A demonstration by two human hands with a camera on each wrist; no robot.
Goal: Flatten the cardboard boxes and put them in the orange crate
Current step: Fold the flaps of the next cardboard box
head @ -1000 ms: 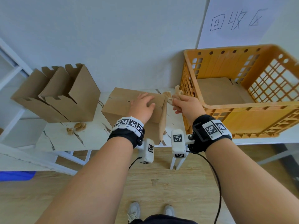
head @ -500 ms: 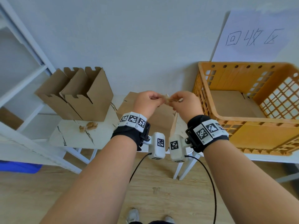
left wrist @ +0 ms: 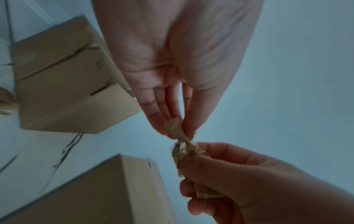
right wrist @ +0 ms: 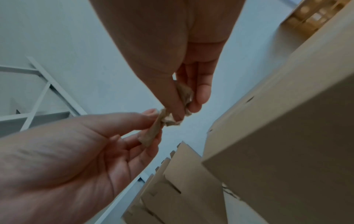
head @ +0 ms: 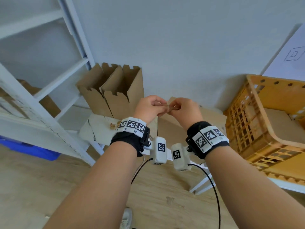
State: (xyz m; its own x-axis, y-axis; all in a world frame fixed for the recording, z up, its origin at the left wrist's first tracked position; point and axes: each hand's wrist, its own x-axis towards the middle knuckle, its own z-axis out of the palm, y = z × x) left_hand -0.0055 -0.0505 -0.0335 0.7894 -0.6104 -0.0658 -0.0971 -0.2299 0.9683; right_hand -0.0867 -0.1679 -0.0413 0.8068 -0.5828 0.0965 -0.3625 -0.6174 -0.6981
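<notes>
A crumpled tape strip (left wrist: 179,137) is pinched between left hand (head: 149,107) and right hand (head: 183,110), both clamped on it. The box (head: 189,128) is seen just beyond and below the hands, nearer the right; the crate (head: 257,103) lies right.

1. Head view: faces forward and down from above both forearms.
2. Left wrist view: close, looks along the left hand (left wrist: 172,63).
3. Right wrist view: close, looks along the right hand (right wrist: 172,50).
4. Shared: crumpled brown tape strip (left wrist: 180,141).
</notes>
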